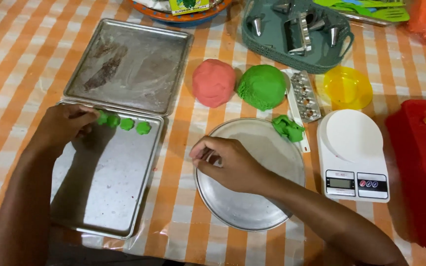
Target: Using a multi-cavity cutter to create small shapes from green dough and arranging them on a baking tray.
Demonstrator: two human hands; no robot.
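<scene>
My left hand (pixel 65 125) rests at the top left of a metal baking tray (pixel 109 197), its fingertips on the leftmost of several small green dough pieces (pixel 126 123) lined along the tray's far edge. My right hand (pixel 228 165) hovers over the left rim of a round metal plate (pixel 272 197), fingers curled with nothing visible in them. Behind the plate lie a pink dough ball (pixel 213 82), a green dough ball (pixel 262 86) and a clump of green dough scraps (pixel 288 128).
A second, floured baking tray (pixel 129 66) lies behind the first. A white kitchen scale (pixel 353 155) stands right of the plate, with a metal mould strip (pixel 304 96), a yellow bowl (pixel 346 87), a teal basket of piping nozzles (pixel 297 29) and a red board (pixel 420 167) nearby.
</scene>
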